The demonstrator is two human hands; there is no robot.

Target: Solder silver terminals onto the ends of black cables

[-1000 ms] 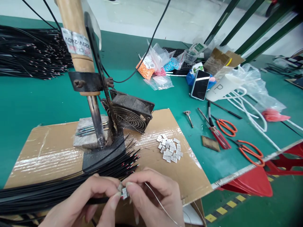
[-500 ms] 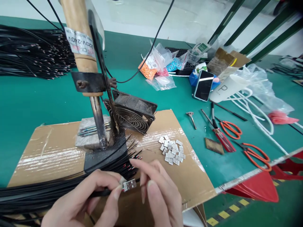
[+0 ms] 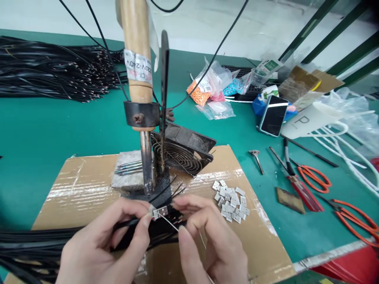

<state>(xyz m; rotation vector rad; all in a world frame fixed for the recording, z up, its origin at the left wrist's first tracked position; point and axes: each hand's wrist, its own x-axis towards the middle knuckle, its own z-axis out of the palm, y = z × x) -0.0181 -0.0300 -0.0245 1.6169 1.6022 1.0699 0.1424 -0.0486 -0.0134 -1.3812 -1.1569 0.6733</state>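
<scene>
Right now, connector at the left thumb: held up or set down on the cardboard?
Held up: the left hand pinches one end of the metal connector, the other end jutting past the grip, black cables showing beyond.

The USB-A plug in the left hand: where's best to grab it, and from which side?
I'd pinch the USB-A plug by its flat metal shell, likely from the right, above the thin wire: that end juts clear of the left hand, which holds the other.
</scene>
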